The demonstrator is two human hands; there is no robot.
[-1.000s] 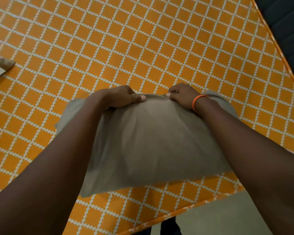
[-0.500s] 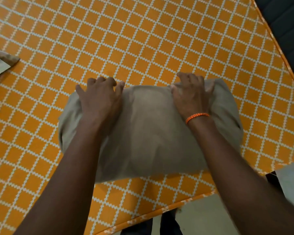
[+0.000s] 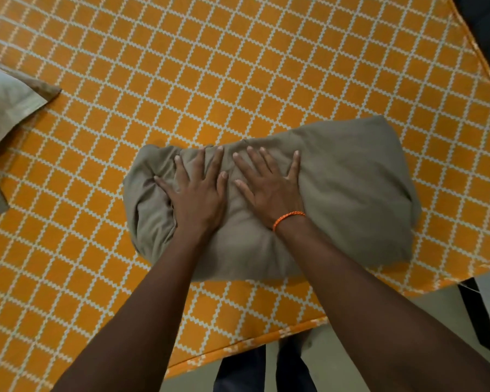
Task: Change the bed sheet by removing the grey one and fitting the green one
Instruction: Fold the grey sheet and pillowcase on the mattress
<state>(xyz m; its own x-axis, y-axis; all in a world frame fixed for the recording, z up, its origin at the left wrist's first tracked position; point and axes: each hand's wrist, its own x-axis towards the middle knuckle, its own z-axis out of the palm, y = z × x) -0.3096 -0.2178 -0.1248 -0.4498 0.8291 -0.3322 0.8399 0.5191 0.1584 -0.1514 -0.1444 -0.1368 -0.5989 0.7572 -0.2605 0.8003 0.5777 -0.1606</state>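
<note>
Here — both palms flat on bundle (image 3: 337,199)

**Both palms down, fingers spread**

The left hand (image 3: 195,193) lies flat with straight, splayed fingers, palm down. The right hand (image 3: 269,188) lies flat just beside it, fingers likewise fanned, thumbs nearly meeting. Both forearms reach forward from the lower edge, bare. A thin braided orange wristband (image 3: 288,219) circles the right wrist.
</note>
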